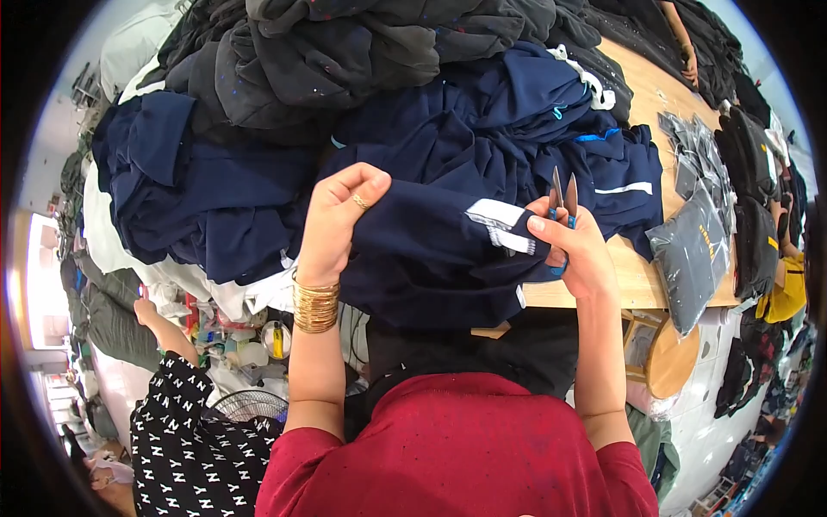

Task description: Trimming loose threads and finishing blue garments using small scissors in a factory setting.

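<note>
Spanning the space between both hands, a navy garment (pixel 413 237) is raised at the near edge of the wooden table (pixel 633 280), in front of a navy garment pile (pixel 482 116). The left hand (pixel 334 215) pinches its upper left edge between thumb and fingers. The right hand (pixel 581 250) presses the opposite end under its thumb, beside a white strip (pixel 498 213), and carries blue-handled scissors (pixel 572 195) in its fingers; the blades stand apart and point away from the wearer.

Handling: the cloth appears light, soft and limp, and probably sags wherever it is unsupported. Slip risk and fragility appear low, except near the spread blades. Suitable hold points are the two opposite edges, with the cloth drawn flat and the fingertips clear of the blade tips.

Visibility limits: the fingers behind the cloth are hidden, as is part of the scissor handles within the right hand. Dark folds merge with the pile, so the garment's full outline and type cannot be determined. Whether the white strip is fully attached cannot be told.
</note>
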Demonstrator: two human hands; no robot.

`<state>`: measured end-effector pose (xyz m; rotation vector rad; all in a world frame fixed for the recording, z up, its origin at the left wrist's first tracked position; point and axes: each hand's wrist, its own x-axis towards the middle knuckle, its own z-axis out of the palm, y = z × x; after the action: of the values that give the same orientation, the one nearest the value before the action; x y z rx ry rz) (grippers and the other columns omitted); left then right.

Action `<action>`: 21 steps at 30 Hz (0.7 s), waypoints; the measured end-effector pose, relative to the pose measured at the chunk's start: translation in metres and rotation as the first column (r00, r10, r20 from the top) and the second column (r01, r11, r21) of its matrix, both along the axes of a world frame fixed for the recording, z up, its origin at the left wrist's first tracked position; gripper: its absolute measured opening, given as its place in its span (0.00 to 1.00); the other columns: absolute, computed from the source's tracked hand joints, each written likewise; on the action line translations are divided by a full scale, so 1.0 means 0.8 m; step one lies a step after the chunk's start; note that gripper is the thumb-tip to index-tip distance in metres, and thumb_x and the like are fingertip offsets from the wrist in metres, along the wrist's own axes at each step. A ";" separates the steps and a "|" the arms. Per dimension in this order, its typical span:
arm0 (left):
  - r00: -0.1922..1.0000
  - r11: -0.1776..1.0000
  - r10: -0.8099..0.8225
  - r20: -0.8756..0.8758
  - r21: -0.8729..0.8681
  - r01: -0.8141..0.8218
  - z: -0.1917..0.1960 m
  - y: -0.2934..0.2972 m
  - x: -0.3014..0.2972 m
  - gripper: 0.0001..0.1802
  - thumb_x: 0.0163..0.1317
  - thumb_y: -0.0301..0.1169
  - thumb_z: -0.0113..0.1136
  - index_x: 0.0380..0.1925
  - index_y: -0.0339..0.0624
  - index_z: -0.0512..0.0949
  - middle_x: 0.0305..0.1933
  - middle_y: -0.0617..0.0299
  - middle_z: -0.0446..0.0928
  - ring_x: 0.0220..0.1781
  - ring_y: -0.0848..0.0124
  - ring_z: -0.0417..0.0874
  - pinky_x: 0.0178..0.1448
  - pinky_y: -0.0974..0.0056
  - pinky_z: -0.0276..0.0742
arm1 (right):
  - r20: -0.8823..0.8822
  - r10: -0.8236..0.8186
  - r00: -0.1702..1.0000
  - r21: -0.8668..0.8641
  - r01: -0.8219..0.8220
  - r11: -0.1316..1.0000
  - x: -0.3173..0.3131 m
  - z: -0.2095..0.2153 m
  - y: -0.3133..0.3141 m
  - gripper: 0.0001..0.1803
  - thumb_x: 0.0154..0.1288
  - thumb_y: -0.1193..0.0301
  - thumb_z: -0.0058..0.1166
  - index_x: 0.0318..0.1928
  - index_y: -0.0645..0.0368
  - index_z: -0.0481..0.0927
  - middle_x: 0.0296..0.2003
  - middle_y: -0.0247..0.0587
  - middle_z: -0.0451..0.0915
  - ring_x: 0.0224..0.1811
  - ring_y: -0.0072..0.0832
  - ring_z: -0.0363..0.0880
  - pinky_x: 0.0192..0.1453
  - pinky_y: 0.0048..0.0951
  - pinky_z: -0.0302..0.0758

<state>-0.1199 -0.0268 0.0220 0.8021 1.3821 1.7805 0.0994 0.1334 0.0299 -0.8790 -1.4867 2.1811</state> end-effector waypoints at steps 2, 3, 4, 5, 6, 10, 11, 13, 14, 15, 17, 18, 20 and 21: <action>0.998 0.998 0.062 -0.003 0.017 -0.062 0.000 -0.005 -0.009 0.06 0.61 0.28 0.56 0.28 0.37 0.76 0.26 0.73 0.75 0.29 0.87 0.72 0.36 0.79 0.67 | 0.018 0.000 1.000 -0.006 0.000 1.000 -0.002 -0.002 0.002 0.11 0.50 0.69 0.65 0.32 0.58 0.78 0.19 0.20 0.66 0.15 0.07 0.53 0.18 0.15 0.44; 0.995 0.995 0.094 0.012 0.022 -0.095 -0.003 -0.008 -0.015 0.06 0.61 0.29 0.56 0.28 0.37 0.77 0.27 0.73 0.75 0.29 0.86 0.73 0.35 0.79 0.68 | 0.035 0.003 0.999 -0.009 -0.003 1.000 -0.001 -0.008 0.005 0.11 0.49 0.69 0.65 0.33 0.58 0.78 0.19 0.20 0.65 0.15 0.07 0.53 0.18 0.15 0.44; 0.993 0.993 0.116 0.013 0.015 -0.117 -0.003 -0.011 -0.018 0.06 0.61 0.29 0.56 0.28 0.37 0.76 0.27 0.73 0.75 0.29 0.86 0.72 0.35 0.79 0.68 | 0.052 0.008 0.999 -0.011 -0.008 1.000 0.000 -0.010 0.008 0.12 0.49 0.70 0.65 0.33 0.58 0.78 0.19 0.20 0.65 0.15 0.07 0.52 0.18 0.15 0.44; 0.990 0.990 0.138 0.014 0.008 -0.138 -0.003 -0.014 -0.020 0.06 0.61 0.29 0.56 0.28 0.37 0.76 0.27 0.73 0.75 0.28 0.86 0.72 0.35 0.79 0.67 | 0.053 0.009 0.999 -0.011 -0.009 1.000 0.002 -0.011 0.010 0.12 0.49 0.70 0.65 0.33 0.58 0.78 0.19 0.20 0.65 0.15 0.07 0.52 0.18 0.15 0.44; 0.989 0.989 0.148 -0.012 -0.004 -0.148 -0.005 -0.016 -0.025 0.07 0.61 0.29 0.56 0.29 0.36 0.77 0.27 0.73 0.75 0.29 0.87 0.71 0.36 0.79 0.66 | 0.061 0.026 0.998 0.009 -0.026 1.000 0.003 -0.011 0.012 0.11 0.50 0.71 0.63 0.34 0.58 0.77 0.20 0.20 0.67 0.16 0.07 0.56 0.17 0.14 0.47; 0.985 0.987 0.160 -0.061 -0.018 -0.161 -0.011 -0.015 -0.033 0.07 0.61 0.29 0.57 0.29 0.36 0.77 0.27 0.73 0.74 0.31 0.87 0.70 0.39 0.79 0.64 | 0.058 0.033 0.998 -0.004 -0.033 0.999 -0.003 -0.010 0.013 0.10 0.51 0.71 0.62 0.34 0.59 0.77 0.21 0.20 0.69 0.16 0.06 0.58 0.16 0.13 0.49; 0.985 0.987 0.158 -0.069 -0.020 -0.160 -0.012 -0.012 -0.033 0.07 0.61 0.29 0.57 0.29 0.36 0.77 0.27 0.74 0.74 0.31 0.87 0.69 0.39 0.79 0.64 | 0.054 0.035 0.998 -0.001 -0.035 0.999 -0.006 -0.009 0.014 0.10 0.51 0.71 0.62 0.34 0.59 0.77 0.21 0.20 0.69 0.16 0.06 0.58 0.16 0.13 0.49; 0.983 0.985 0.172 -0.063 -0.004 -0.172 -0.012 -0.010 -0.034 0.07 0.61 0.29 0.57 0.29 0.36 0.77 0.27 0.74 0.74 0.31 0.87 0.69 0.39 0.79 0.64 | 0.068 -0.003 0.998 0.024 0.002 1.000 -0.010 -0.010 0.013 0.10 0.51 0.71 0.62 0.34 0.59 0.77 0.21 0.19 0.67 0.16 0.07 0.57 0.17 0.13 0.50; 0.986 0.986 0.166 -0.036 0.002 -0.166 -0.011 -0.010 -0.034 0.07 0.61 0.29 0.57 0.29 0.36 0.77 0.27 0.74 0.74 0.31 0.87 0.69 0.39 0.79 0.64 | 0.059 0.004 0.998 0.029 -0.006 1.000 -0.012 -0.008 0.013 0.10 0.51 0.71 0.62 0.34 0.59 0.77 0.21 0.19 0.67 0.16 0.07 0.57 0.17 0.13 0.50; 0.977 0.982 0.188 -0.101 0.018 -0.187 -0.010 -0.009 -0.034 0.07 0.61 0.28 0.57 0.29 0.35 0.77 0.27 0.74 0.73 0.31 0.87 0.69 0.38 0.79 0.64 | 0.068 -0.011 0.998 0.047 0.008 0.999 -0.015 -0.004 0.013 0.10 0.51 0.71 0.62 0.34 0.58 0.77 0.20 0.19 0.66 0.16 0.07 0.57 0.18 0.13 0.50; 0.958 0.980 0.197 -0.206 0.006 -0.201 -0.003 -0.014 -0.033 0.07 0.61 0.29 0.57 0.28 0.35 0.76 0.26 0.74 0.73 0.30 0.87 0.68 0.38 0.79 0.64 | 0.066 -0.028 0.997 0.084 0.022 0.996 -0.016 0.010 0.005 0.10 0.50 0.71 0.62 0.34 0.57 0.77 0.20 0.19 0.66 0.17 0.08 0.57 0.19 0.14 0.51; 0.943 0.977 0.194 -0.269 -0.030 -0.209 -0.001 -0.020 -0.029 0.06 0.60 0.28 0.57 0.28 0.36 0.76 0.26 0.74 0.72 0.31 0.86 0.69 0.37 0.79 0.65 | 0.091 -0.042 0.995 0.129 0.031 0.991 -0.014 0.014 -0.002 0.11 0.50 0.69 0.61 0.34 0.56 0.77 0.20 0.19 0.66 0.17 0.08 0.57 0.19 0.15 0.50; 0.838 0.956 0.207 -0.505 -0.076 -0.282 -0.005 -0.020 -0.025 0.06 0.58 0.28 0.59 0.29 0.35 0.76 0.25 0.69 0.74 0.30 0.82 0.70 0.35 0.75 0.67 | 0.091 -0.053 0.994 0.235 0.030 0.971 -0.017 0.012 -0.009 0.10 0.49 0.67 0.61 0.32 0.56 0.77 0.21 0.21 0.69 0.18 0.09 0.59 0.18 0.15 0.52; 0.723 0.928 0.249 -0.644 -0.054 -0.368 -0.007 -0.015 -0.018 0.06 0.55 0.28 0.60 0.28 0.37 0.76 0.26 0.63 0.75 0.29 0.74 0.73 0.38 0.70 0.69 | 0.087 -0.099 0.991 0.252 0.074 0.965 -0.020 0.007 -0.013 0.09 0.49 0.66 0.61 0.30 0.55 0.78 0.21 0.22 0.69 0.18 0.10 0.60 0.18 0.15 0.53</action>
<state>-0.1341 -0.0389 0.0164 1.1907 2.2008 1.6518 0.0831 0.1232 0.0358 -0.9557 -1.6903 1.8623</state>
